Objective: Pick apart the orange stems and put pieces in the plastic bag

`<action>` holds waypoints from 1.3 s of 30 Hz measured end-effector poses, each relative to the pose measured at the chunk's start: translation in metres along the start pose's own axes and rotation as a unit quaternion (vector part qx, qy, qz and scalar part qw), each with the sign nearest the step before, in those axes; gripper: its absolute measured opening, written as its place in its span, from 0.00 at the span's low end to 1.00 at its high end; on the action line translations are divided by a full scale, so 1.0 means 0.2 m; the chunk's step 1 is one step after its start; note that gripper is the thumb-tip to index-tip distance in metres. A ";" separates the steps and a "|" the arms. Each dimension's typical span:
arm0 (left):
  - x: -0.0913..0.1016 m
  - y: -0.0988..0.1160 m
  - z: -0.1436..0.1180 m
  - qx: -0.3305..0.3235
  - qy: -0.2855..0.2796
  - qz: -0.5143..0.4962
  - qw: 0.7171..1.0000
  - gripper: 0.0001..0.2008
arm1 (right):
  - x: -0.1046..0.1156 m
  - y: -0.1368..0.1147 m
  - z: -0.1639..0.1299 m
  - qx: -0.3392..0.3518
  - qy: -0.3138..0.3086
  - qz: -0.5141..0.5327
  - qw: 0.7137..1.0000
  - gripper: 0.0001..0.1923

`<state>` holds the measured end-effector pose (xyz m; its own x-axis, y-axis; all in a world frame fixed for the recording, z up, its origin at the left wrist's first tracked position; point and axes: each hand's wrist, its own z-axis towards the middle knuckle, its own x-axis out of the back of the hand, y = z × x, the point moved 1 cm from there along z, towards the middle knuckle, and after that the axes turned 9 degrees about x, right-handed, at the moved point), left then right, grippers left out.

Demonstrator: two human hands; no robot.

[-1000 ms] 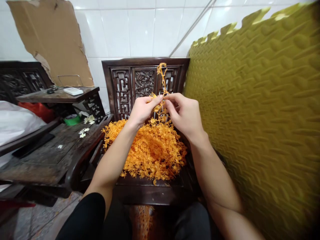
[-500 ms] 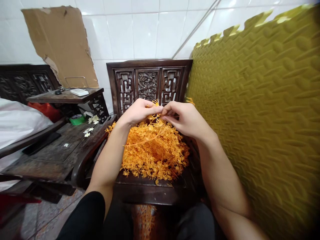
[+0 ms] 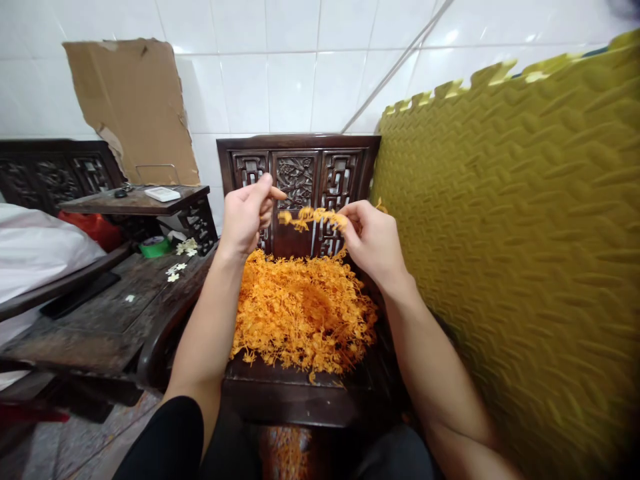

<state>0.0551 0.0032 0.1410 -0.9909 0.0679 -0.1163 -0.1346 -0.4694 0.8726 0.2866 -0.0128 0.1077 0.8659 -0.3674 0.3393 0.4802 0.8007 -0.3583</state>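
Since a moment ago the hands have parted: right hand [image 3: 373, 243] pinches the orange sprig [image 3: 313, 217], left hand [image 3: 246, 217] clenched on a small piece, pile [image 3: 305, 313] below, foam mat [image 3: 510, 220] crowding the right

Your right hand [image 3: 373, 240] covers the near end of the orange sprig [image 3: 313, 217], so you cannot see how your fingers pinch it. Your left hand [image 3: 246, 217] shows a small orange tip at its fingertips, blurred and too small to identify. The orange pile [image 3: 303, 313] hides the chair seat [image 3: 295, 390] beneath it. Both your forearms run off the bottom edge. The small white objects on the side table [image 3: 100, 313] are too small to tell apart.
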 end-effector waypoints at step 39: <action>-0.12 0.19 -0.23 -0.147 -0.018 0.291 0.945 0.07 | -0.01 0.01 -0.01 -0.206 -0.045 0.237 0.948 0.20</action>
<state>0.0736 -0.0574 0.1547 -0.8977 -0.2497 0.3630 0.4321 -0.6600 0.6146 0.2864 -0.0110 0.1042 0.9917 0.0446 0.1203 0.0688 0.6067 -0.7919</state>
